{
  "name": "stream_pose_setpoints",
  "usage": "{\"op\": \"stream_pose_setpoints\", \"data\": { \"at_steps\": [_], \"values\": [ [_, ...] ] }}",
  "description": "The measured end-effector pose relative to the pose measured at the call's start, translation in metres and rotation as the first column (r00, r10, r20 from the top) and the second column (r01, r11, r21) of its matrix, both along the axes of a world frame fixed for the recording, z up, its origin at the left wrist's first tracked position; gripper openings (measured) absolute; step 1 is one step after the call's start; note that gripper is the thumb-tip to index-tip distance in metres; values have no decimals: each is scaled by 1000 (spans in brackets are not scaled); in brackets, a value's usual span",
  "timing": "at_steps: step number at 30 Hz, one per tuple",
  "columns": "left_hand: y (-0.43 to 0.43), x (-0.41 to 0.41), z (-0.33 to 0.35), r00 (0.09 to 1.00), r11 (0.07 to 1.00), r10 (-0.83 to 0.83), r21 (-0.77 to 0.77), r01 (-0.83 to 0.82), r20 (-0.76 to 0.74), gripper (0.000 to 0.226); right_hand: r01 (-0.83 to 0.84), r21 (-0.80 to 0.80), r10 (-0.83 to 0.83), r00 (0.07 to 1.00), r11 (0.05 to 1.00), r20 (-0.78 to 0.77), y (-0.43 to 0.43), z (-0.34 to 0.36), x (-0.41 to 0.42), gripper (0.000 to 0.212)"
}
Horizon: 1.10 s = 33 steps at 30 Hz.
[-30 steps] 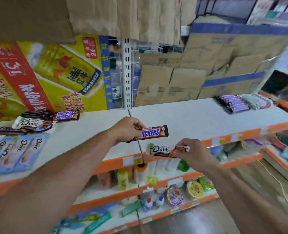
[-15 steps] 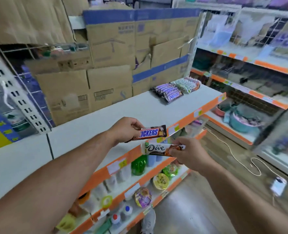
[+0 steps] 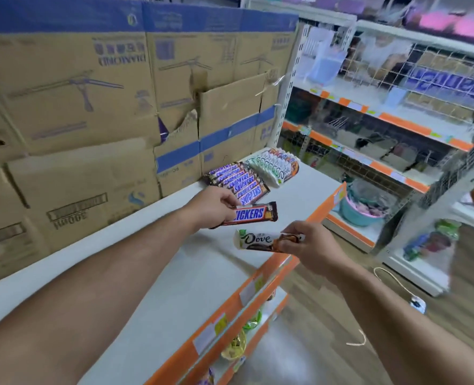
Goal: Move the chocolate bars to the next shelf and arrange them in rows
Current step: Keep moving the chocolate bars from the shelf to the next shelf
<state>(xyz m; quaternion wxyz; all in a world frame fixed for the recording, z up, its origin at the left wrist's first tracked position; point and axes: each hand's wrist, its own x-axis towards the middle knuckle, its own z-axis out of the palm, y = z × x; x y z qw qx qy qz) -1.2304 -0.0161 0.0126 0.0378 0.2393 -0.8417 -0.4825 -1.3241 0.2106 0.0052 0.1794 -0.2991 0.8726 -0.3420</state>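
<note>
1. On my feed the left hand point(image 3: 213, 205) grips a Snickers bar point(image 3: 253, 213) by its left end, fingers curled round the wrapper. The bar lies roughly level in the air above the white shelf point(image 3: 174, 287).
2. The right hand point(image 3: 310, 245) pinches a Dove bar point(image 3: 258, 240) by its right end, between thumb and fingers. This bar hangs just below the Snickers bar, near the shelf's orange front edge. The two bars are close but apart.
3. Neither held bar touches the shelf.
4. Near the far end of the same shelf I see a row of Snickers bars point(image 3: 237, 180) lying side by side. Just beside it on the right is a row of Dove bars point(image 3: 274, 166), packed the same way.
5. Cardboard boxes point(image 3: 77, 93) are stacked along the back of the shelf, right behind both rows.
6. The lower shelves point(image 3: 258, 309) under it have orange edges too and carry small goods, too blurred for me to name.
7. Across the wooden floor point(image 3: 327, 315) to the right stands another shelving unit point(image 3: 396, 123) with wire mesh backs. A teal basin point(image 3: 358, 212) sits on its lowest level, and a pale cable point(image 3: 391, 279) lies on the floor.
</note>
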Motion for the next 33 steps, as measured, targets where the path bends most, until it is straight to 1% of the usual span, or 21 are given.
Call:
{"op": "stream_pose_setpoints", "data": {
  "at_steps": [3, 7, 9, 12, 15, 19, 21, 23, 25, 27, 31, 33],
  "values": [
    [-9, -29, 0, 1000, 1000, -11, 24, 10, 12, 20, -17, 11, 17, 1000, 1000, 7, -11, -3, -29, 12],
    [-21, -67, 0, 1000, 999, -12, -35, 12, 18, 20, -30, 6, 30, 1000, 1000, 5, -23, -8, -75, 16],
    [-23, -83, 0, 1000, 999, 4, -41, -3, 31, 20, -42, 10, 42, 999, 999, 11, -28, -13, -97, 16],
    [-24, -105, 2, 998, 998, 21, -59, -18, 58, 19, -105, 47, 105, 994, 993, 5, -38, -20, -134, 17],
    [-26, -127, 6, 992, 993, 87, -84, -80, 87, 19, -172, 37, 172, 985, 984, 9, -48, -27, -179, 19],
    [-22, -150, 13, 966, 969, 239, -95, -230, 98, 19, -237, -2, 237, 970, 971, 52, -64, -36, -244, 26],
    [-15, -159, 17, 945, 954, 296, -91, -285, 138, 18, -277, -13, 277, 960, 961, 27, -71, -37, -272, 25],
    [-8, -167, 19, 924, 937, 346, -100, -334, 164, 18, -306, -45, 306, 952, 951, -8, -78, -39, -295, 19],
    [-2, -172, 19, 898, 912, 410, -108, -397, 158, 19, -324, -57, 321, 945, 944, -61, -85, -43, -311, 20],
    [6, -174, 16, 868, 882, 471, -83, -463, 158, 20, -344, -58, 337, 936, 937, -103, -89, -47, -320, 21],
    [23, -170, 6, 835, 855, 518, -71, -514, 185, 22, -407, -75, 390, 904, 910, -175, -88, -55, -331, 23],
    [29, -168, 3, 822, 845, 533, -74, -530, 201, 22, -398, -119, 367, 904, 909, -220, -86, -60, -332, 26]
  ]
}}
